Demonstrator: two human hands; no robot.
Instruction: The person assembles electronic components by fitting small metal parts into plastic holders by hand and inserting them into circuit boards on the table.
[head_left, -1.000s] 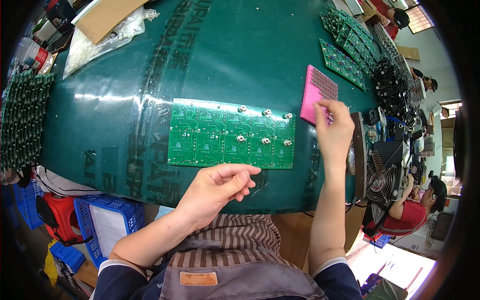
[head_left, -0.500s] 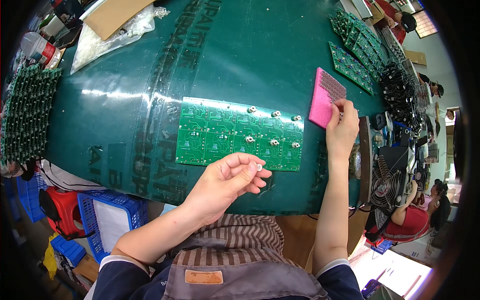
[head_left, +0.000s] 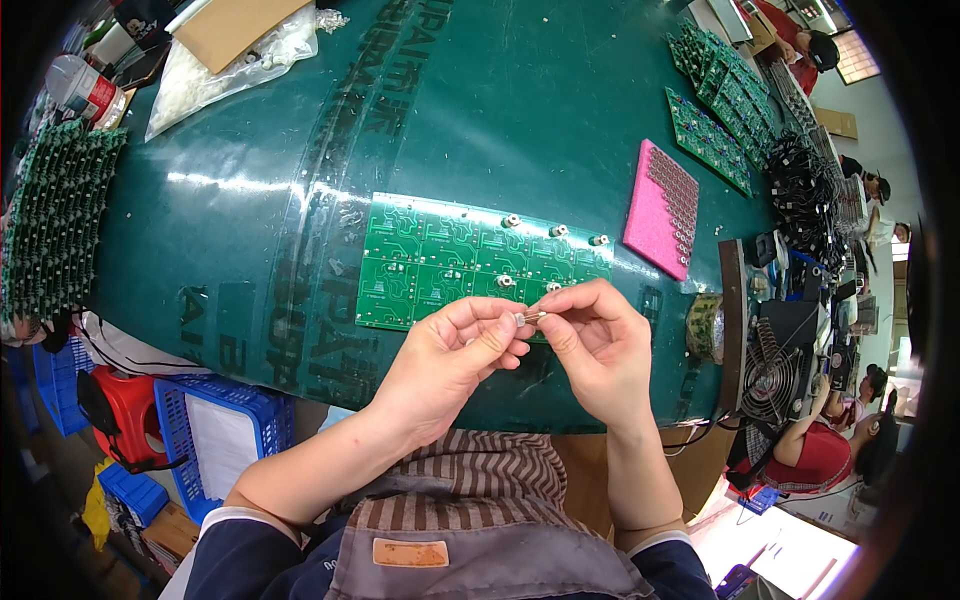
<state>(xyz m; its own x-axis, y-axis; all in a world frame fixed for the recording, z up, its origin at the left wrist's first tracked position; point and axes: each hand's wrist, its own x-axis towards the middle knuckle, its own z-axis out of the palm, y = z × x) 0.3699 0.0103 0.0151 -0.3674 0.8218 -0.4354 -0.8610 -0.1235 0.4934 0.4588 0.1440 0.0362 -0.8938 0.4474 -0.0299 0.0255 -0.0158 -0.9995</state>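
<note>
Head view: looking down on a green table (head_left: 540, 120), seeing stacked boards (head_left: 62, 225) at left, blocking a green circuit panel's (head_left: 470, 252) near right part with left hand (head_left: 462, 345) and right hand (head_left: 605, 345), leaving pink foam (head_left: 655, 213) uncovered farther right, pinching small parts (head_left: 520, 319) in both hands' fingertips.

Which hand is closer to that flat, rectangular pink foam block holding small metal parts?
The right hand: it is below and left of the pink foam block in the picture. The left hand is farther left.
</note>
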